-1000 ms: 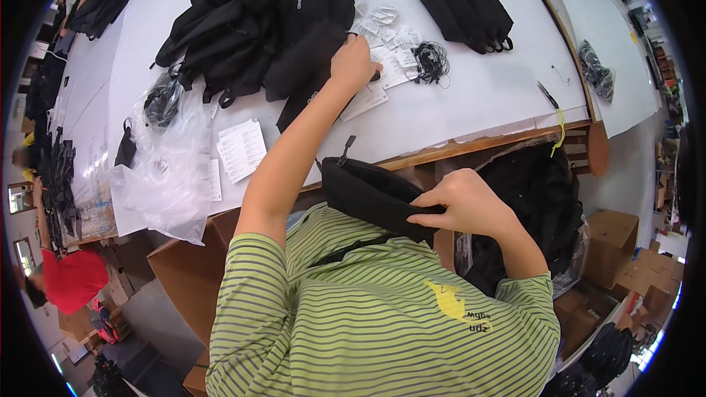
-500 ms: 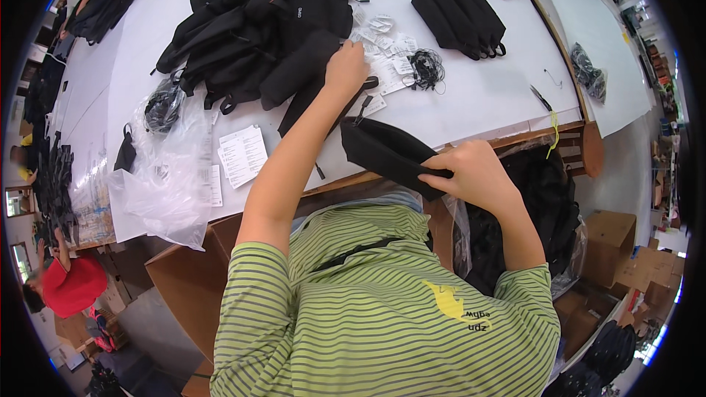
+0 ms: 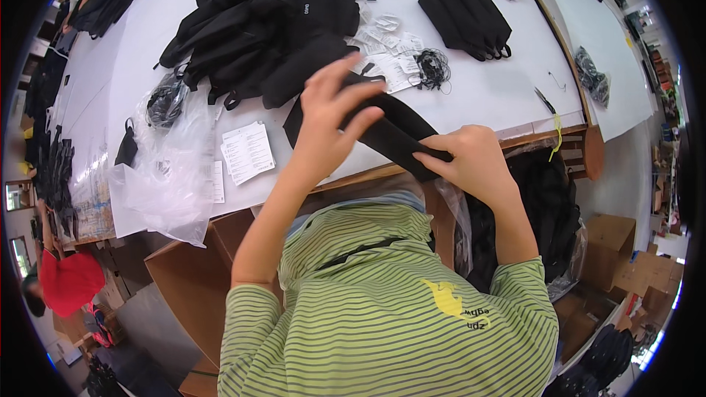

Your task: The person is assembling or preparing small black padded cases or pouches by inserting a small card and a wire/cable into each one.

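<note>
My right hand [image 3: 471, 165] pinches the near right end of a black fabric pouch [image 3: 403, 140] between thumb and fingers, at the table's front edge. Over the pouch's far left end is my left hand [image 3: 327, 121], its fingers stretched apart and slightly blurred. Whether the left fingertips touch the pouch cannot be made out. Beyond that hand lies a heap of black fabric bags [image 3: 257, 37]. White paper tags [image 3: 393, 48] are scattered beside the heap, next to a tangle of black cords [image 3: 432, 70].
White printed cards [image 3: 248, 154] and a clear plastic bag [image 3: 173, 202] lie at the left. A group of black pouches [image 3: 467, 22] rests at the far right. A slim dark tool [image 3: 544, 101] with yellow string is near the right edge. Cardboard boxes [image 3: 191, 279] stand below the table.
My left hand has come back from the tags and bag heap to the pouch, and its fingers have spread. My right hand keeps its pinch on the pouch.
</note>
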Tool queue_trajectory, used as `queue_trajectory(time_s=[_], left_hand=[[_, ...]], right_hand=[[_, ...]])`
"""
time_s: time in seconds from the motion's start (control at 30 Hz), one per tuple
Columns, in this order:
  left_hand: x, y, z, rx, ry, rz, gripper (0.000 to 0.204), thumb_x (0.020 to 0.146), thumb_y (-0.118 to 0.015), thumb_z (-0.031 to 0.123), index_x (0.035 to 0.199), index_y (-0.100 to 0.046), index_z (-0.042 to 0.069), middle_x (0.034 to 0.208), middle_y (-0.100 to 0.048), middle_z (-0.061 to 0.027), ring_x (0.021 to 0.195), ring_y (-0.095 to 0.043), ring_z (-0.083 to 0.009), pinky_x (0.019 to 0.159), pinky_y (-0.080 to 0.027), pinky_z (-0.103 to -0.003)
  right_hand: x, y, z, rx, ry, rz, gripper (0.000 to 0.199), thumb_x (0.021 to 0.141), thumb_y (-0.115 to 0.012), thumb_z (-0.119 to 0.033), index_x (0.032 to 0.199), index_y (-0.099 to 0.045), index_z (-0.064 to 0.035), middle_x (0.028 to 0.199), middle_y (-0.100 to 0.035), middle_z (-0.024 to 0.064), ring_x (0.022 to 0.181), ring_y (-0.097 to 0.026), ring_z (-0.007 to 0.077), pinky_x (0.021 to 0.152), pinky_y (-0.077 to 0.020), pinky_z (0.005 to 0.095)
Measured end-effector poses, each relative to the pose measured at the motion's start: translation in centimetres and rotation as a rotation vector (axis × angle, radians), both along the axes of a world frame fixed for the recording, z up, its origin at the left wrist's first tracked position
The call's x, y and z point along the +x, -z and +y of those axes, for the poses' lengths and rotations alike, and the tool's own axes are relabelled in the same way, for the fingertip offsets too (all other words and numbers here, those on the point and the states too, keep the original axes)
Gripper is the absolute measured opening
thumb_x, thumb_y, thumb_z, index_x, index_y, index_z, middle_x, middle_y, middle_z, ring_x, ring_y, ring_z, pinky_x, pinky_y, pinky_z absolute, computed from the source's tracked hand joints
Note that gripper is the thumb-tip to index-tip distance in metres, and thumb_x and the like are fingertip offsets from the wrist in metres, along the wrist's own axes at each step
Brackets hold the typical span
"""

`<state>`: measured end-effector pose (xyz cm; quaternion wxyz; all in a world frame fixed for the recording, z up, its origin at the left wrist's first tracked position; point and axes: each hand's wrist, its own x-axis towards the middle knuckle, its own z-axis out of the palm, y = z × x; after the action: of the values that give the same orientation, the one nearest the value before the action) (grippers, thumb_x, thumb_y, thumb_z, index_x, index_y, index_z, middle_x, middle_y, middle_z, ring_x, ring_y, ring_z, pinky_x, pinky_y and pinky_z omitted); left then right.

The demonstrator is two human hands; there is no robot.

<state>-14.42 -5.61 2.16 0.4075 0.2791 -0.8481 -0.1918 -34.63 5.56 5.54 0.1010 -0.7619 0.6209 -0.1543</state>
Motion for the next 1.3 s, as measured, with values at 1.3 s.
queue_trajectory(time_s=[1.3], left_hand=[[3.5,1.0,3.8,1.527,0.032,0.846,0.037,0.071,-0.075,0.008,0.103,-0.061,-0.003,0.089,-0.066,-0.0099,0.074,-0.065,-0.0164,0.067,-0.054,-0.027]], right_hand=[[5.2,0.5,-4.8,-0.463,0.142,-0.579,0.017,0.081,-0.068,-0.006,0.097,-0.064,-0.007,0.078,-0.066,0.001,0.056,-0.056,0.0088,0.048,-0.0362,0.0203]])
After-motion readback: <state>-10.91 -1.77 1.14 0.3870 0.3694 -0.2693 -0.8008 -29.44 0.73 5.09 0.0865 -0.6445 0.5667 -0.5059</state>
